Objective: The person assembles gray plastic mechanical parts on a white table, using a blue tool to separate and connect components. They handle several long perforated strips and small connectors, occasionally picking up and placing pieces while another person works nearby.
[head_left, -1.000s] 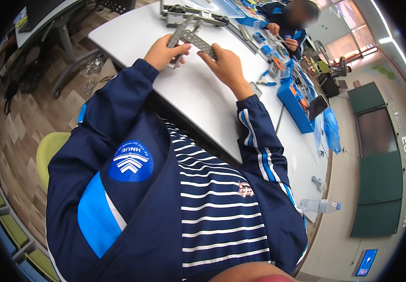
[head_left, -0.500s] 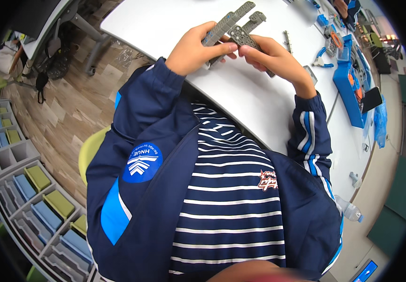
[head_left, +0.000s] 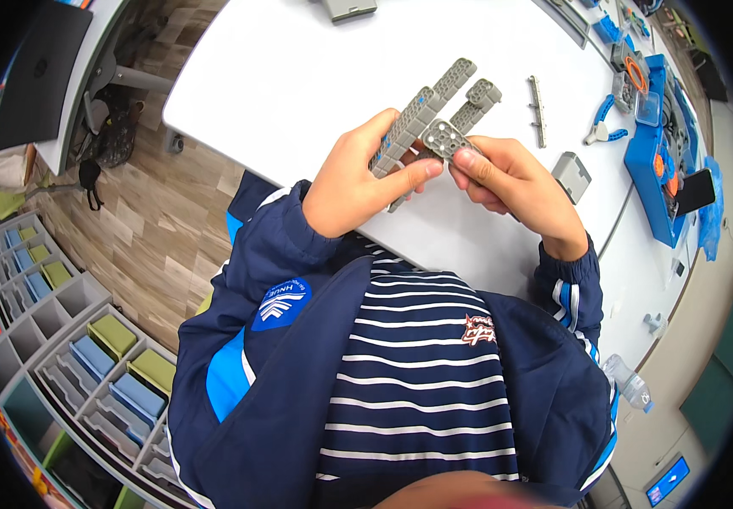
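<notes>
Between my hands is a grey assembly of plastic building beams (head_left: 413, 117), full of round holes, with a few blue pins in it. Two long arms of it point away from me, up and to the right. My left hand (head_left: 358, 174) is wrapped round the long left beam, its thumb along the near side. A shorter perforated plate (head_left: 444, 138) joins the assembly at the right; my right hand (head_left: 515, 180) pinches it with the thumb on top. The right fingers underneath are partly hidden.
Right of my hands a thin grey beam (head_left: 538, 112) and a grey box-shaped block (head_left: 572, 176) lie on the white table (head_left: 281, 68). Blue-handled pliers (head_left: 606, 120) lie beside a blue parts bin (head_left: 648, 174). Another grey block (head_left: 349, 8) sits at the far edge.
The view has shifted, so the hands and assembly appear lower and more of the table's far part shows. Both hands keep their hold on the grey assembly.
</notes>
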`<state>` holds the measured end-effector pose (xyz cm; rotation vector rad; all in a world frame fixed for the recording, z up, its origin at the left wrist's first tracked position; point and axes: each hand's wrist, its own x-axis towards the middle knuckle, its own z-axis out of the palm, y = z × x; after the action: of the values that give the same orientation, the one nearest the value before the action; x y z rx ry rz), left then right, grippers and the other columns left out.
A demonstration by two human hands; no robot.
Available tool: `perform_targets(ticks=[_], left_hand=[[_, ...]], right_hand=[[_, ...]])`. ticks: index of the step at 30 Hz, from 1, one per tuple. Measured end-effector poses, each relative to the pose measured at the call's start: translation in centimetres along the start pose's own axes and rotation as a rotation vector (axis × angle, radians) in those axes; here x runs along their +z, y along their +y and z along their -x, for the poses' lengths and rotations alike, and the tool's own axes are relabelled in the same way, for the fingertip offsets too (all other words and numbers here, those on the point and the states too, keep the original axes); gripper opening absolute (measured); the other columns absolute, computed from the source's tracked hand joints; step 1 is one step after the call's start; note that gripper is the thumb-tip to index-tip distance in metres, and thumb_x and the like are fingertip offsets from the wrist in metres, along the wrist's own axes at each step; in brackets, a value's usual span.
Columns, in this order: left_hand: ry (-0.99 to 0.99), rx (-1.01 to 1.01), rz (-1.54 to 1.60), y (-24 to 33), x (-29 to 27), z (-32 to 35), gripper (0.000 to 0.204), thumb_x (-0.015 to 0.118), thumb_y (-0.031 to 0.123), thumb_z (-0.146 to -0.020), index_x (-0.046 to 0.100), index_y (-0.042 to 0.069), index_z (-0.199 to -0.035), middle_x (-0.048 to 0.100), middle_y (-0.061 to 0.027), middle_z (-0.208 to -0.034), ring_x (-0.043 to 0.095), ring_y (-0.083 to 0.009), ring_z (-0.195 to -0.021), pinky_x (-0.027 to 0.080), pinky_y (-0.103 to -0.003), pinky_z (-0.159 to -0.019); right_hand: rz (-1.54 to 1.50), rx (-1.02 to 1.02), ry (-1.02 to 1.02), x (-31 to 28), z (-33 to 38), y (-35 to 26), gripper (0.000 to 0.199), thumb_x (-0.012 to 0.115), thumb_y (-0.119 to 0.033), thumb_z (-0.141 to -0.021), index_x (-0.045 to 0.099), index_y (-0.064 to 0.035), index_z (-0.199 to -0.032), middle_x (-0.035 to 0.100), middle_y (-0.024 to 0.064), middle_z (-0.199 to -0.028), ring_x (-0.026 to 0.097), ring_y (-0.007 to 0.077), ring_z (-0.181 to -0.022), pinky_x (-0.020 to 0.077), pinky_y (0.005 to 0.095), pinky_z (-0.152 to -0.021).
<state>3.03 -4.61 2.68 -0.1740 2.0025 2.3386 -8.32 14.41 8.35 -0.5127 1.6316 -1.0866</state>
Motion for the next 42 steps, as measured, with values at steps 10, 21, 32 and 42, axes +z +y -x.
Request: perform_targets(ticks=[10,21,32,42], left_hand=[[-0.312,-0.226,0.036,1.6,-0.4,-5.6,0.031,0.070,0.023,-0.092,0.057,-0.001,-0.108,0.068,-0.0089,-0.082,0.066,-0.0126,-0.071,0.053,-0.025,-0.059],[-0.719,-0.372,-0.249,1.5,0.8,-14.4,0.062,0.049,0.061,-0.096,0.063,0.001,-0.106,0.067,-0.0123,-0.090,0.066,-0.0169,-0.071,0.055,-0.028,-0.064],[-0.759,-0.383,-0.257,0.9,0.9,-14.3,0.059,0.041,0.057,-0.100,0.063,0.003,-0.108,0.063,-0.0083,-0.094,0.061,-0.0169,-0.075,0.053,-0.029,-0.069],[-0.690,-0.208,-0.212,1.1,1.0,-13.5,0.049,0.040,0.045,-0.105,0.064,0.002,-0.105,0.060,-0.0062,-0.081,0.054,-0.0149,-0.073,0.046,-0.030,-0.066]], right_hand=[[-0.193,-0.035,0.263,0.2,0.7,2.8,0.034,0.044,-0.031,-0.106,0.057,-0.0050,-0.088,0.047,-0.0040,-0.062,0.040,0.0046,-0.051,0.0322,0.0209,-0.048],[-0.747,-0.110,0.142,0.8,-1.0,6.1,0.046,0.028,-0.036,-0.109,0.054,-0.0002,-0.097,0.041,-0.0012,-0.060,0.037,0.0054,-0.043,0.0297,0.0209,-0.041],[-0.861,-0.035,0.200,2.2,-0.4,6.1,0.048,0.029,-0.042,-0.108,0.050,-0.0021,-0.090,0.037,-0.0011,-0.053,0.030,0.0062,-0.036,0.0252,0.0220,-0.035],[-0.686,-0.103,0.213,2.0,-0.2,6.5,0.050,0.029,-0.043,-0.108,0.051,-0.0023,-0.089,0.038,-0.0009,-0.054,0.032,0.0061,-0.038,0.0260,0.0218,-0.038]])
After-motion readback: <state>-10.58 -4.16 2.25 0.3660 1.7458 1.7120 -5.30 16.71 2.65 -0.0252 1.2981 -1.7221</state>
